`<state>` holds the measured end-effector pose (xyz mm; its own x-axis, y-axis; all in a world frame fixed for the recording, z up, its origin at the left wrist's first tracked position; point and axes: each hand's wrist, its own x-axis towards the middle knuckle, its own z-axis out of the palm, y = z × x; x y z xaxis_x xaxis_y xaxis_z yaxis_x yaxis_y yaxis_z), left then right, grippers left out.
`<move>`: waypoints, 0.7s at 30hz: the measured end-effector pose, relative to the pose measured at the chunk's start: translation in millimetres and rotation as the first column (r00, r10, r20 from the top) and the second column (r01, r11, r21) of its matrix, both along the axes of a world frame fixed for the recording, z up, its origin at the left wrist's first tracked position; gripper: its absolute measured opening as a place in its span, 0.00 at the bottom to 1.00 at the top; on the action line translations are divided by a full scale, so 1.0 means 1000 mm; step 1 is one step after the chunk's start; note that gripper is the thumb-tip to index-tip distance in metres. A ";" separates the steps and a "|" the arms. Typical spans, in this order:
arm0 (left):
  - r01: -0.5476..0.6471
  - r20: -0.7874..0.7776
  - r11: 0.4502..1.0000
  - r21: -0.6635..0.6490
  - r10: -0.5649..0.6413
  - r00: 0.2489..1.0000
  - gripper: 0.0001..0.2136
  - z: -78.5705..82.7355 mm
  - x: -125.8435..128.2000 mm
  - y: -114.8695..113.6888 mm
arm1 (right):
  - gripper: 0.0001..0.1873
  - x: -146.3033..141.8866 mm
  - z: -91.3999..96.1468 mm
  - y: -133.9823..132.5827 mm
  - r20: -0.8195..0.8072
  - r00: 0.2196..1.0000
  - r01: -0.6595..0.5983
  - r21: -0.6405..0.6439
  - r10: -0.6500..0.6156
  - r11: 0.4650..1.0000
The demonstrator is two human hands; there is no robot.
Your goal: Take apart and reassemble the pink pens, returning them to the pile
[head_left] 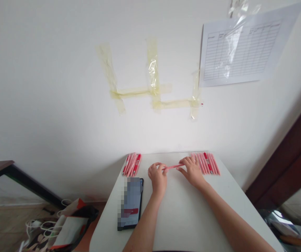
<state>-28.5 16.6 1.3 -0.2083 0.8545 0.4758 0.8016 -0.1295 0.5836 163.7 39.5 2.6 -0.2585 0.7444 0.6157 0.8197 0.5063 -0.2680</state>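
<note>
A slim pink pen [173,167] is stretched level between my two hands, above the white table [181,217]. My left hand [158,177] pinches its left end. At the other end, the fingers of my right hand [192,171] are closed on it. Close behind my right hand lies a row of pink and red pens [209,163], partly covered by my fingers. A second bunch of pink and red pens [131,164] rests at the table's back left corner, apart from my left hand.
A phone [131,203] with a blurred screen lies on the table's left side. The wall behind bears yellowed tape [152,73] and a printed sheet [242,52]. Paper bags [69,227] stand on the floor at left; a dark wooden frame [284,157] rises at right.
</note>
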 end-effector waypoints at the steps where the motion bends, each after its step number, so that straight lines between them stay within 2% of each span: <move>1: -0.003 0.002 1.000 -0.004 0.003 1.000 0.06 0.000 0.000 0.000 | 0.07 0.001 -0.001 0.001 -0.008 1.000 -0.006 0.004 0.006 1.000; 3: -0.012 0.005 1.000 -0.010 0.012 1.000 0.06 -0.001 0.000 0.001 | 0.09 0.002 -0.001 0.002 -0.016 1.000 -0.015 0.014 0.015 1.000; 7: -0.025 -0.007 1.000 -0.003 0.025 1.000 0.06 -0.004 0.000 0.002 | 0.06 0.005 -0.001 0.003 -0.004 1.000 -0.008 0.017 0.008 1.000; 16: -0.015 -0.004 1.000 -0.001 0.015 1.000 0.06 -0.004 0.000 0.001 | 0.14 0.003 -0.002 0.004 0.036 0.998 0.056 0.037 -0.057 0.998; 21: -0.014 0.014 1.000 -0.010 0.014 1.000 0.06 -0.002 -0.001 0.001 | 0.14 0.003 -0.004 0.005 0.033 0.997 0.065 0.042 -0.067 0.997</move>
